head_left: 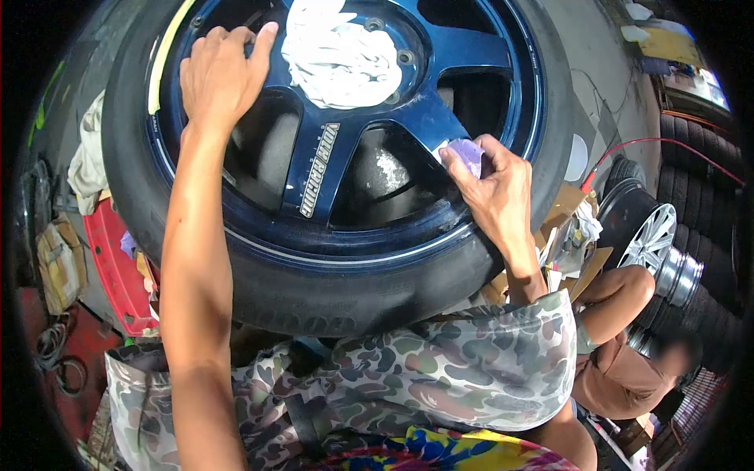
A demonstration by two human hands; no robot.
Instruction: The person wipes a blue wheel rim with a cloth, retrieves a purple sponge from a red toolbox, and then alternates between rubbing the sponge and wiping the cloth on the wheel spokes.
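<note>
A blue multi-spoke car wheel (428, 122) with its black tyre (338, 302) lies flat before me, raised above the floor. My right hand (503, 184) pinches a piece of purple sandpaper (466, 157) against the outer end of a lower-right spoke. Pale scuffs mark the rim just below it. My left hand (224, 78) rests on the upper-left spoke, thumb out and fingers bent over it, their tips hidden. Between the hands, a bunched white cloth (338, 59) covers most of the hub. Raised lettering (320, 169) runs along the lower-left spoke, and yellow tape (166, 59) follows the rim's left edge.
On the right, another person (628, 377) sits low beside a silver wheel (652, 235) and stacked tyres (687, 165). Cardboard and paper scraps (577, 228) crowd the tyre's right side. A red container (118, 263) and a pale cloth (88, 153) lie on the left.
</note>
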